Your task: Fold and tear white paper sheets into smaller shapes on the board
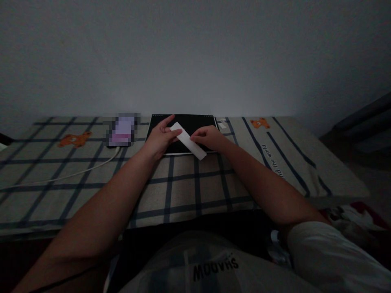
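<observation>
A folded-looking white paper strip (190,142) slants across the view above a flat black sheet or pad (197,121) with a pale border. My left hand (158,140) grips the strip's upper end, thumb on top, with the index finger stretched out past it. On the other side, my right hand (210,137) has its thumb and fingertips pinched together at the strip's right edge. The strip's lower end hangs free over the pad's front edge. Small white paper scraps (222,123) lie just right of the pad.
A checked cloth (183,183) with bear prints covers the table, which stands against a grey wall (195,57). Left of the pad is a phone (122,130), its screen blurred out, with a white cable (91,167) running off left. The room is dim.
</observation>
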